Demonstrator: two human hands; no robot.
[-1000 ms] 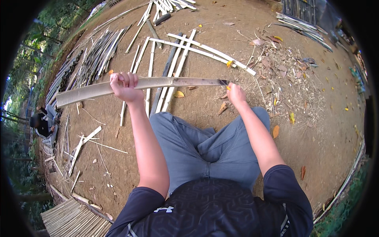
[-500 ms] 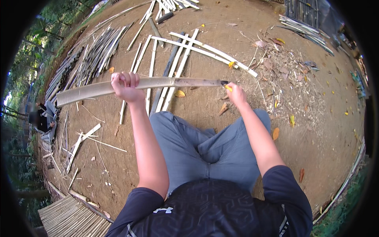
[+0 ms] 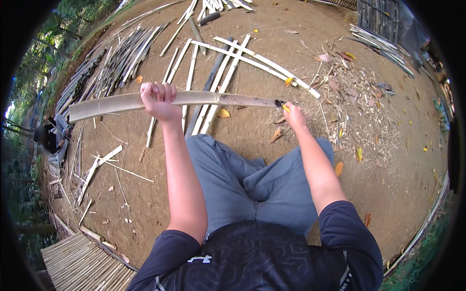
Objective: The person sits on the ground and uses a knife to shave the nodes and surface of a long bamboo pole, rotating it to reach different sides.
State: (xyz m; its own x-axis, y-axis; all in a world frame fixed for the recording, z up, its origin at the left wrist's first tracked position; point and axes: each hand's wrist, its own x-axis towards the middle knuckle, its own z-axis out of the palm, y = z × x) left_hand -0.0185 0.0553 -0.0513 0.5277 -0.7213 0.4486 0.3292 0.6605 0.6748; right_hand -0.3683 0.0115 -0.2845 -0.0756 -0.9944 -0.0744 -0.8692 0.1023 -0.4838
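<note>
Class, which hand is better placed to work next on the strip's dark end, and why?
Probably the right hand: it holds a small yellow object at the dark end of the long strip. The left hand grips the strip farther away, so seems better suited to steadying.

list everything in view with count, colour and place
long strip: one, tan, across upper centre
yellow object: one, partly hidden, at strip's right end
pale strips: several, cream, upper centre
pole pile: one, grey, upper left
wood shavings: many, pale, right
fallen leaves: several, yellow and brown, scattered
slatted platform: one, tan, lower left
slatted panel: one, dark, upper right
seated person: one, dark top, far left
trees: several, green, left edge
shirt: one, dark, bottom
trousers: one pair, grey, lower centre
left hand: one, bare, gripping long strip
right hand: one, bare, holding yellow object
</note>
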